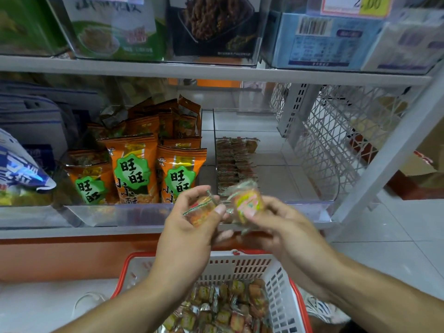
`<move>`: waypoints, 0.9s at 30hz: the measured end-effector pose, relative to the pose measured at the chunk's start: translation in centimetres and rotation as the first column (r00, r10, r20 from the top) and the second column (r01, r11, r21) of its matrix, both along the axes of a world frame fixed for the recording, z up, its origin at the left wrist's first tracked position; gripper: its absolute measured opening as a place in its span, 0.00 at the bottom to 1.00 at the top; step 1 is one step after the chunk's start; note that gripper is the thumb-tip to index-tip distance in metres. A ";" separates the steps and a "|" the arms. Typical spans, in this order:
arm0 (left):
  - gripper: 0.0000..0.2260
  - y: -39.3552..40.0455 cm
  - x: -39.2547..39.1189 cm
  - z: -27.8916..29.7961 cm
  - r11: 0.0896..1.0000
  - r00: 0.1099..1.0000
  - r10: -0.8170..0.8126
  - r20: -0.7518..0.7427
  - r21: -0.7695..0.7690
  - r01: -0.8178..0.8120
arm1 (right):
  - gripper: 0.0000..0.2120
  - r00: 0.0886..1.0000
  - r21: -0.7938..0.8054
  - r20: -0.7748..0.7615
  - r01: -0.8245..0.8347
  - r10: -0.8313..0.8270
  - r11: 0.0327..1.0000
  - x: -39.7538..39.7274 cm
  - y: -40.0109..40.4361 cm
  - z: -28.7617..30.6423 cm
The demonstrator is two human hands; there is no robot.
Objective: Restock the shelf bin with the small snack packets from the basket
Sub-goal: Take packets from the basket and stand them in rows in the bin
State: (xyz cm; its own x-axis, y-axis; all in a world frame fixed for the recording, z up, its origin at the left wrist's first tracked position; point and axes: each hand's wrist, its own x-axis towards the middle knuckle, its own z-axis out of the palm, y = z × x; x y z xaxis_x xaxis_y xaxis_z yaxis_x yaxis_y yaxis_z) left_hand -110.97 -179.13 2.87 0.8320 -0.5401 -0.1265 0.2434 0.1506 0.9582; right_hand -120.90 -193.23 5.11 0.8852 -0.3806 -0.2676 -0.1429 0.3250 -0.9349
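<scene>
Clear-wrapped small snack packets point(247, 204) held by right hand point(276, 224), another point(200, 209) pinched by left hand point(189, 227), fingers clamped, before clear plastic shelf bin point(310, 205), above red-rimmed white basket point(283, 292).

Orange snack bags with green badges point(134, 169) stand packed in a clear bin left of centre on the middle shelf. A blue-and-white bag point(21, 171) leans at the far left. Above, a yellow price tag point(371, 4) hangs over a pale blue barcoded pack point(329, 39). White wire mesh point(336, 135) closes the shelf's right end.
</scene>
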 end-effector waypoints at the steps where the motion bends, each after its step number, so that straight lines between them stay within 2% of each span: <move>1: 0.19 -0.3 0.1 0.2 1.000 0.999 -0.011 0.032 0.028 0.010 | 0.22 0.997 -0.063 0.033 0.065 -0.062 0.996 0.4 -1.0 0.7; 4: 0.35 -1.0 0.2 0.5 0.979 0.985 -0.155 0.076 0.144 0.143 | 0.21 0.981 -0.367 0.052 0.194 -0.189 0.910 2.6 -5.0 2.5; 6: 0.43 -1.7 0.2 0.6 0.955 0.972 -0.229 0.047 0.202 0.215 | 0.20 0.972 -0.651 -0.028 0.161 -0.235 0.742 4.9 -8.3 2.3; 8: 0.47 -2.6 0.2 0.8 0.947 0.971 -0.239 0.017 0.226 0.229 | 0.22 0.951 -0.848 -0.165 -0.001 -0.263 0.531 7.5 -11.5 1.1; 13: 0.49 -4.6 0.8 1.0 0.965 0.979 -0.195 -0.064 0.168 0.203 | 0.10 0.856 -0.888 -0.432 -0.349 -0.283 0.300 13.1 -16.9 -3.0; 15: 0.48 -5.0 1.0 0.9 0.969 0.977 -0.192 -0.091 0.139 0.203 | 0.12 0.842 -0.883 -0.445 -0.356 -0.304 0.307 14.8 -17.7 -4.1; 17: 0.47 -5.0 1.1 0.9 0.971 0.976 -0.191 -0.105 0.125 0.204 | 0.14 0.886 -0.890 -0.386 -0.285 -0.256 0.355 16.5 -18.0 -4.5; 18: 0.47 -5.0 1.2 0.9 0.972 0.976 -0.188 -0.110 0.125 0.201 | 0.15 0.916 -0.885 -0.333 -0.221 -0.226 0.410 17.3 -18.0 -4.7; 20: 0.47 -4.9 1.2 0.9 0.971 0.975 -0.187 -0.119 0.126 0.202 | 0.13 0.933 -0.765 -0.267 -0.054 -0.240 0.642 18.3 -17.8 -4.7; 21: 0.47 -4.8 1.3 0.9 0.970 0.975 -0.190 -0.120 0.130 0.205 | 0.13 0.922 -0.714 -0.266 0.009 -0.283 0.700 18.5 -18.0 -4.9; 24: 0.47 -4.7 1.3 1.0 0.965 0.974 -0.196 -0.115 0.154 0.212 | 0.29 0.890 -0.746 -0.307 -0.005 -0.338 0.666 19.2 -19.0 -6.3; 25: 0.47 -4.7 1.4 1.0 0.963 0.974 -0.197 -0.113 0.162 0.214 | 0.32 0.892 -0.727 -0.296 0.022 -0.342 0.686 19.4 -18.8 -6.3; 27: 0.47 -4.7 1.4 1.0 0.963 0.974 -0.194 -0.116 0.167 0.212 | 0.31 0.904 -0.724 -0.299 -0.005 -0.307 0.690 19.7 -18.4 -6.5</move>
